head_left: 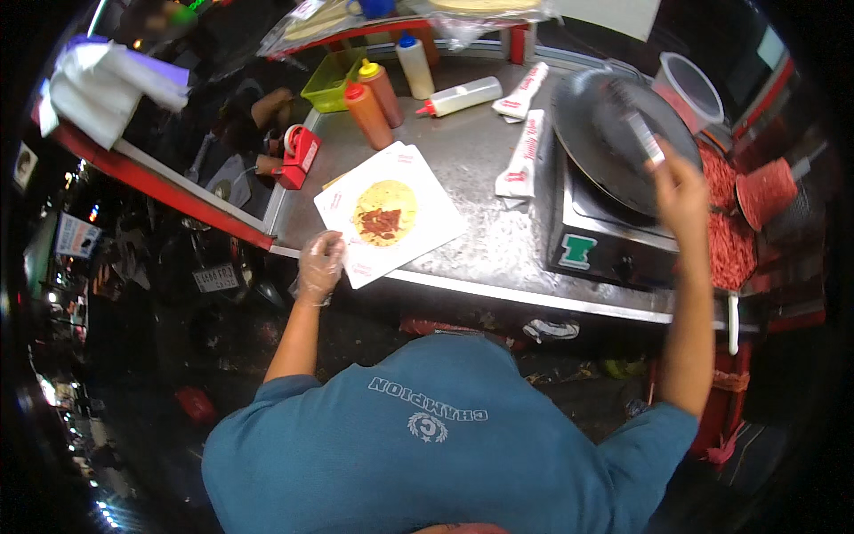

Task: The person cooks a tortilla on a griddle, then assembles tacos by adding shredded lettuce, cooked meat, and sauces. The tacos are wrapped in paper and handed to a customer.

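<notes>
My left hand [322, 265], in a clear plastic glove, has its fingers curled at the left edge of a white paper sheet [431, 191]. On that sheet lies a round flatbread [401, 198] with a patch of dark red-brown shredded filling [382, 222] on its near half. My right hand [680, 189] is bare and closed around the pale handle of a spatula-like tool [646, 141]. The tool's dark far end is blurred over a round black griddle pan [592, 147], so its exact kind is unclear. The pan sits on a metal stove [596, 249].
Two white wrapped rolls [523, 156] lie left of the stove. Squeeze bottles [368, 116], a green basket [334, 82] and a red tape dispenser [300, 157] stand behind the paper. Right of the stove are shredded red meat [731, 245] and a plastic tub [692, 89].
</notes>
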Motion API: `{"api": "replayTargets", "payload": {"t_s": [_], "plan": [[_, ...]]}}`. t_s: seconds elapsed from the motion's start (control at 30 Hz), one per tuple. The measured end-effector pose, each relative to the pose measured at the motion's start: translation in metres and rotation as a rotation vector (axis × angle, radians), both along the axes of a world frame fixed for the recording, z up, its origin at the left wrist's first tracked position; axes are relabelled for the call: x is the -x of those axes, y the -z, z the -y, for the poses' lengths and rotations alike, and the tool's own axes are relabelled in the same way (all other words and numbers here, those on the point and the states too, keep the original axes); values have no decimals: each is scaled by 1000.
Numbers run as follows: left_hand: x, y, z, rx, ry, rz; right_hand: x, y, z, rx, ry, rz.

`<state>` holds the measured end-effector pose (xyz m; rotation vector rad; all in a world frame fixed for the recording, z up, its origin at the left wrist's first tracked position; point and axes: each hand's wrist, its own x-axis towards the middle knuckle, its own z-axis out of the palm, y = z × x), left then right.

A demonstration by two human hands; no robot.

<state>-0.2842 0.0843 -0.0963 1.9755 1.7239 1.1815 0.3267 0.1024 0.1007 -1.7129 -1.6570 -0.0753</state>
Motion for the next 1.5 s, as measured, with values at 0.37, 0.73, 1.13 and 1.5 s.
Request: {"api": "replayTargets", "payload": {"t_s": [0.37, 0.73, 1.13, 1.5], "plan": [[-8, 1, -23, 52, 178, -213, 310, 149, 81, 261, -205, -381], [18, -84, -31, 659, 1145, -62, -176, 65, 104, -72, 637, -144], [-73, -71, -250, 10, -174, 431, 14, 12, 2, -438, 269, -175], [-23, -141, -52, -156, 1095, 48, 326, 70, -9, 17, -368, -1660]]}}
